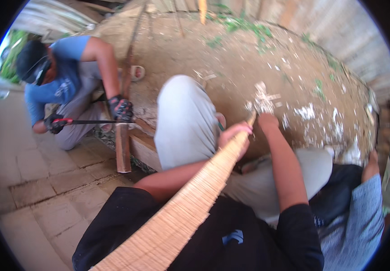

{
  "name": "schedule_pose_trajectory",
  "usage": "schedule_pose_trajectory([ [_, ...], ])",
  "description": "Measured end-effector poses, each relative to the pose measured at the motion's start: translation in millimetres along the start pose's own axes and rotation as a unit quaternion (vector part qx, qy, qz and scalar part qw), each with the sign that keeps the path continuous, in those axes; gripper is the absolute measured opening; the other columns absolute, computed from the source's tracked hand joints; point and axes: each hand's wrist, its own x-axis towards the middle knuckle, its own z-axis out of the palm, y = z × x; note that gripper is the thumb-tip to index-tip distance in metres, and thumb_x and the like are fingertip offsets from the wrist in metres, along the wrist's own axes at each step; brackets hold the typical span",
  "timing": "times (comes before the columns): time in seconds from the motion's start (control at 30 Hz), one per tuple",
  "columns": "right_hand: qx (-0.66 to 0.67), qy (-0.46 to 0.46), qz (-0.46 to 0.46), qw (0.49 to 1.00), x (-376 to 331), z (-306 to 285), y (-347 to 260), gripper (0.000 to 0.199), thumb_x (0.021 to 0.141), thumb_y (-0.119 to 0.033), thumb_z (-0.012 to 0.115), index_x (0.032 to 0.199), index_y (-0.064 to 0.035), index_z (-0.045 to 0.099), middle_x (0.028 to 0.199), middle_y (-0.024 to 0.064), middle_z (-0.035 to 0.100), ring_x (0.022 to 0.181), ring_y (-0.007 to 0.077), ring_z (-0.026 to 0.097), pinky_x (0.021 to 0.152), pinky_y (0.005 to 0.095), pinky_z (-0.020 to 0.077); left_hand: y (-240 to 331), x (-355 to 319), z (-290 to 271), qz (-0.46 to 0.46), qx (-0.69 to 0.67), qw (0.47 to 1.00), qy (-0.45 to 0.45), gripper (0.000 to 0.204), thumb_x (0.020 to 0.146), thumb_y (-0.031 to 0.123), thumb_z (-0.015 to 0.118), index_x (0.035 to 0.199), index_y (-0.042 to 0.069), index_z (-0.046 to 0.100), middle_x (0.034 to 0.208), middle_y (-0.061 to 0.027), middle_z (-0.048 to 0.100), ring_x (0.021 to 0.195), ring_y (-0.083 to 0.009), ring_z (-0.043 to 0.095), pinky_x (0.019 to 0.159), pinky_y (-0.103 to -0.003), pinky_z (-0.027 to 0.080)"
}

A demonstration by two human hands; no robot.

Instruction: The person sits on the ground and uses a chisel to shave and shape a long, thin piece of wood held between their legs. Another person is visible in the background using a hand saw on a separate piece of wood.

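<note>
A long, pale wooden strip [190, 194] with a ridged surface runs up from the lower edge past my chest, narrowing to a tip beyond my knees. My left hand [235, 139] is closed round it near that narrow end. Just right of the tip, my right hand [268, 121] makes a fist low over the ground. What it grips is hidden and blurred. Pale wood shavings [263, 97] lie on the dirt just beyond both hands.
At the left a crouching person [68, 86] in dark gloves holds a red-handled saw [91, 121] across a wooden beam [123, 149]. Another person's grey sleeve [364, 221] is close on my right. Brick paving [34, 189] meets the dirt ground. A plank wall [326, 36] stands behind.
</note>
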Motion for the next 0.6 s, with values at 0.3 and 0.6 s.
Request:
schedule_pose_trajectory([
  [0.3,0.063,-0.027,0.062,0.996,-8,-12,28,0.032,0.093,-0.021,0.055,0.116,-0.0047,0.071,0.124,0.0162,0.068,0.117,0.031,0.065,0.094,0.042,0.0542,-1,6,0,-0.08,0.103,0.991,-0.04,0.027,0.081,-0.011,0.059,0.103,0.006,0.061,0.114,-0.0097,0.065,0.113,-0.0187,0.061,0.099,-0.027,0.044],
  [0.6,0.202,-0.037,0.168,0.964,22,3,33,0.031,0.087,-0.021,0.056,0.107,-0.0033,0.072,0.101,0.0141,0.072,0.093,0.0281,0.07,0.085,0.0394,0.0543,5,5,3,-0.025,0.087,0.995,-0.038,0.033,0.075,-0.015,0.058,0.102,0.003,0.062,0.109,-0.0115,0.068,0.109,-0.0179,0.064,0.092,-0.026,0.046],
])
